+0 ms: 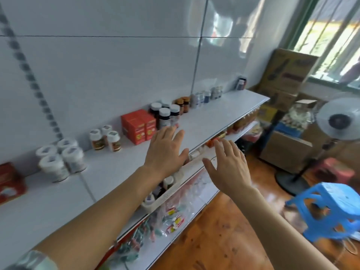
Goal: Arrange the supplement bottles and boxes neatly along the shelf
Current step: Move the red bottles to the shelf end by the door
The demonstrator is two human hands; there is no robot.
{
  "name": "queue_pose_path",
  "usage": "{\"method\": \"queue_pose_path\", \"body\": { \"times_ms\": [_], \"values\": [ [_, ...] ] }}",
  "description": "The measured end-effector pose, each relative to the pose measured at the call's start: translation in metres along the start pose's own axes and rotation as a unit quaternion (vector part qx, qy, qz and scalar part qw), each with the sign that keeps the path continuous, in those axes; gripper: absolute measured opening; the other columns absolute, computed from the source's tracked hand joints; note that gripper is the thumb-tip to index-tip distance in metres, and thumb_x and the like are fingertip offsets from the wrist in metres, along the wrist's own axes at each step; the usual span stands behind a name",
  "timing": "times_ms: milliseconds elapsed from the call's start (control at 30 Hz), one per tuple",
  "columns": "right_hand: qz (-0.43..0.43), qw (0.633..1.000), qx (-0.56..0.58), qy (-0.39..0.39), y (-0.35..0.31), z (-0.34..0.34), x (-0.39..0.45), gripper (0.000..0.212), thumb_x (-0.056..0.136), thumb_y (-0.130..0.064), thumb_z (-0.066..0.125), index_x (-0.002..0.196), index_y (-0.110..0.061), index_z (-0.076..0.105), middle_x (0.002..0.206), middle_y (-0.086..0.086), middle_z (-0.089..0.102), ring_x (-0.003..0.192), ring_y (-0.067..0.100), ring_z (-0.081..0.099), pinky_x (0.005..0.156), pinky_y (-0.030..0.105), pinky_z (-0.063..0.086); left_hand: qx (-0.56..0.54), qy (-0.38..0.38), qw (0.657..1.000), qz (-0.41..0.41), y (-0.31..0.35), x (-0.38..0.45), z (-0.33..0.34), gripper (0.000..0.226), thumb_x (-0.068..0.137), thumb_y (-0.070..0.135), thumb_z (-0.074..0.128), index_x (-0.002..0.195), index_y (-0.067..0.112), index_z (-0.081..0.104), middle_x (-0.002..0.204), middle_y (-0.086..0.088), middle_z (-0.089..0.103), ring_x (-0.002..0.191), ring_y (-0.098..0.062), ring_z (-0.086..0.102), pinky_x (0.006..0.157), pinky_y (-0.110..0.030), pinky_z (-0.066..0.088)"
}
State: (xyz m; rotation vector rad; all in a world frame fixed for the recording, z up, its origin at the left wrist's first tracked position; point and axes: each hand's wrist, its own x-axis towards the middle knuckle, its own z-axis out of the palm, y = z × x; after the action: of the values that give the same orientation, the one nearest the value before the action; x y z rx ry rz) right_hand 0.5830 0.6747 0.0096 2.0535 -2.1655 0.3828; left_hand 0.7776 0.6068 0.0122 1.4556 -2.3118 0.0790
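Both bare hands, left hand (165, 151) and right hand (228, 164), hovered flat, fingers spread and empty, over the smooth white shelf (204, 117) near square red boxes (138, 126).

Red box (10, 181): cut by left frame edge, print blurred. Bottle labels along the shelf (204, 121): blurred, unreadable; far bottles (206, 96) too small to tell apart. White basket (171, 191) and lower-shelf goods: partly hidden behind left hand (165, 151) and forearm; blue stool (331, 209) cut by right edge.
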Motion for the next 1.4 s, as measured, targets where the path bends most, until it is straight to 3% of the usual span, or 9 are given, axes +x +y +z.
{"method": "queue_pose_path", "body": {
  "times_ms": [500,867,1167,1400],
  "values": [
    [0.138,0.99,-0.012,0.014,0.212,0.017,0.148,0.073,0.097,-0.06,0.031,0.155,-0.018,0.018,0.162,0.006,0.019,0.151,0.026,0.008,0.123,0.042,0.012,-0.052,-0.026,0.991,0.117,0.131,0.248,0.118,0.057,0.095,0.046,0.045,0.146,0.02,0.038,0.153,-0.009,0.036,0.142,-0.027,0.028,0.117,-0.041,0.022],
    [0.113,0.993,-0.012,0.028,0.403,0.027,0.283,0.068,0.098,-0.058,0.034,0.153,-0.018,0.025,0.161,0.008,0.023,0.151,0.028,0.012,0.122,0.042,0.012,-0.044,-0.021,0.995,0.09,0.246,0.43,0.206,0.059,0.096,0.049,0.044,0.147,0.02,0.037,0.153,-0.008,0.037,0.142,-0.026,0.03,0.117,-0.041,0.026],
    [0.073,0.997,0.008,0.026,0.506,0.054,0.419,0.065,0.098,-0.056,0.038,0.151,-0.02,0.027,0.158,0.006,0.029,0.15,0.028,0.015,0.121,0.043,0.014,-0.027,-0.014,0.998,0.052,0.275,0.573,0.279,0.058,0.096,0.049,0.042,0.146,0.02,0.037,0.152,-0.008,0.038,0.141,-0.025,0.03,0.116,-0.041,0.026],
    [0.064,0.998,0.005,0.009,0.573,0.085,0.543,0.069,0.098,-0.059,0.033,0.154,-0.021,0.021,0.162,0.006,0.021,0.151,0.027,0.009,0.123,0.046,0.014,-0.037,-0.009,0.998,0.04,0.286,0.698,0.341,0.059,0.097,0.049,0.042,0.147,0.019,0.036,0.153,-0.009,0.037,0.142,-0.027,0.03,0.117,-0.043,0.027]
  ]
}}
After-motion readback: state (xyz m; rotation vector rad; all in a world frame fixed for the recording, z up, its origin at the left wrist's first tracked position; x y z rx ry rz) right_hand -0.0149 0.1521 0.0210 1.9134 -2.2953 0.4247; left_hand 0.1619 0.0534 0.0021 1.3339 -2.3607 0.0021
